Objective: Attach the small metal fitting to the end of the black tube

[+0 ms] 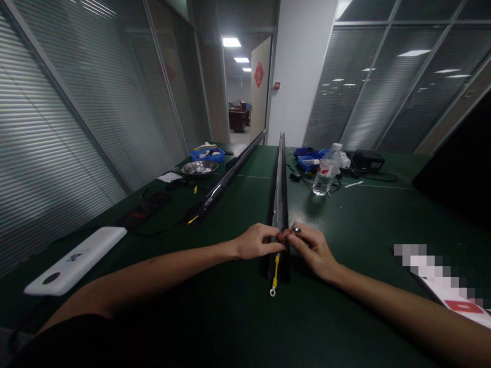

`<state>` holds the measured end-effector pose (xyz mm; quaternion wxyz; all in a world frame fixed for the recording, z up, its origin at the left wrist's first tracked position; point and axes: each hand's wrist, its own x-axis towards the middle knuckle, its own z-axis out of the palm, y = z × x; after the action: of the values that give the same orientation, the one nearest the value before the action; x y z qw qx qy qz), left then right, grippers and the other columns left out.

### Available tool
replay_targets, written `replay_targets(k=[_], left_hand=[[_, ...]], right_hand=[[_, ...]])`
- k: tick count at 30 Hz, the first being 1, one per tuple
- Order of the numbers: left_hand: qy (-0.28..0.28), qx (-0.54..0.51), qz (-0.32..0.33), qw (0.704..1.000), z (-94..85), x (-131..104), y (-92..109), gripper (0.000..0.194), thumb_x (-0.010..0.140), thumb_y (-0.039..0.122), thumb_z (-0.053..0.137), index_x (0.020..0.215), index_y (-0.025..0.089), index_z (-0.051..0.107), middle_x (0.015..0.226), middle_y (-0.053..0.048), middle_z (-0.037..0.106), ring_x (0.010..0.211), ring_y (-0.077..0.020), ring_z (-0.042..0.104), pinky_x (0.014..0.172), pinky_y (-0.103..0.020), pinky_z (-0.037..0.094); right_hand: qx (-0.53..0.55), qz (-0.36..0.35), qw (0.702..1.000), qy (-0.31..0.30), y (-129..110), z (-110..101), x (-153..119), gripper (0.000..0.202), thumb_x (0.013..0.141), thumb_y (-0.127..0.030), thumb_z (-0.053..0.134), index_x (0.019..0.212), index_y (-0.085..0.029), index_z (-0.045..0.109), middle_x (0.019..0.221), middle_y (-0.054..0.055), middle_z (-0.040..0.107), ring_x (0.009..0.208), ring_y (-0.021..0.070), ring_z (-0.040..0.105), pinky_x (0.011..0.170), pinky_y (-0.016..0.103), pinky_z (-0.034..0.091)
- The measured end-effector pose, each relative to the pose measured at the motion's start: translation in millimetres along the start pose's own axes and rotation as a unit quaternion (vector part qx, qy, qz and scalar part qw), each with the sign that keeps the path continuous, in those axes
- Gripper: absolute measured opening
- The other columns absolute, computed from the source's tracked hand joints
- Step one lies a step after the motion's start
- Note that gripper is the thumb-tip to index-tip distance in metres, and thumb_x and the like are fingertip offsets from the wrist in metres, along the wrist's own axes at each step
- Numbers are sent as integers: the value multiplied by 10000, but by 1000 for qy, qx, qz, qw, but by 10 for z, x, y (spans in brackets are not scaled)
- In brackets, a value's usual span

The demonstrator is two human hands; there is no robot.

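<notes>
A long dark channel-shaped strip (281,189) runs away from me along the green table. Both of my hands meet at its near end. My left hand (261,240) is on its left side, thumb and fingers pinched at the channel. From the right, my right hand (312,250), with a ring on one finger, has its fingertips pressed together at the same spot. What lies between the fingertips is too small to tell. Below them a yellow wire (275,271) with a metal ring terminal sticks out of the strip toward me.
A second dark strip (226,180) lies to the left, near a metal bowl (199,168) and a blue tray (207,155). A white device (76,261) is at the near left. A water bottle (327,171), blue bins (307,163) and cables are at the right.
</notes>
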<state>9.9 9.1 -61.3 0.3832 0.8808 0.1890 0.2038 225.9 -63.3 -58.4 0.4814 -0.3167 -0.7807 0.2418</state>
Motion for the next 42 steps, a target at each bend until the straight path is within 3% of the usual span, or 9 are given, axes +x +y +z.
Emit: replay_targets(k=[15,27,36,42], left_hand=[[-18,-31,6,999,-14,2,13,254,996,348,621,991,140,766,871,-26,674,824,-179,626,756,-227,436],[-8,8,-5,1000,1,6,-1,282,977,399,659,944,126,720,772,8,582,694,-128,529,642,-212,359],[-21,-44,5,999,-7,5,3,250,995,339,631,990,129,766,908,-30,682,881,-185,626,786,-225,445],[-18,-26,-2,999,-14,0,18,281,1001,366,620,1016,129,770,889,-31,682,823,-176,607,758,-227,439]], right_hand=[[25,60,998,-2,-1,20,9,300,1058,-404,605,912,-187,753,782,28,688,706,182,644,663,289,501],[-2,16,1000,7,-14,14,14,330,1091,-388,538,939,-196,760,812,35,680,715,183,619,695,300,495],[8,49,999,-2,-9,27,16,333,1064,-412,594,868,-184,739,759,23,677,664,169,616,637,277,488],[4,46,999,3,3,26,13,325,1062,-415,598,879,-193,749,768,30,691,681,179,633,653,288,500]])
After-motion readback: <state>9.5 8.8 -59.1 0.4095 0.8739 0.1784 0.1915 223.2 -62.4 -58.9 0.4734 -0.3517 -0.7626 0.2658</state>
